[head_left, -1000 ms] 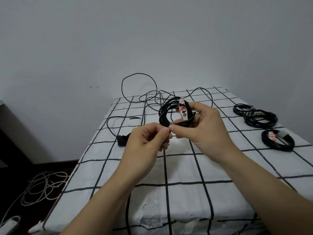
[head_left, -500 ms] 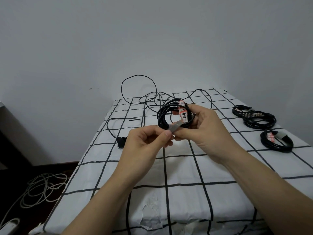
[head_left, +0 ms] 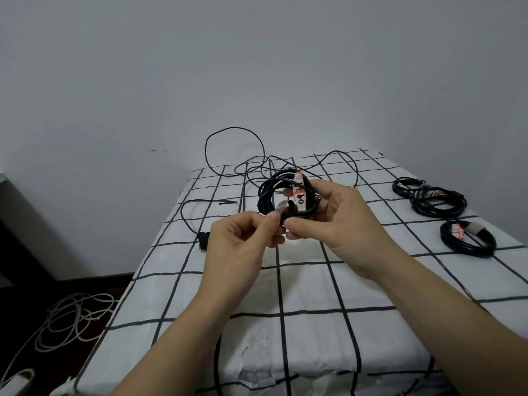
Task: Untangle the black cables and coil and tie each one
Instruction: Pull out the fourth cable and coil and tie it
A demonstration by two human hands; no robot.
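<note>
Your left hand [head_left: 243, 241] has lifted the flat grey tie strap [head_left: 281, 206] and pinches its end. Your right hand [head_left: 337, 221] grips the round black cable coil [head_left: 263, 195] in the air. The strap points up across the coil's near edge, closest to your left hand.

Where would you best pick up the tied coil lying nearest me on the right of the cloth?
Probably at the grey band, coming straight down from above. The tied coil lies flat on the checked cloth, and the band bunches all its loops together, so pinching there should lift everything at once.
</note>
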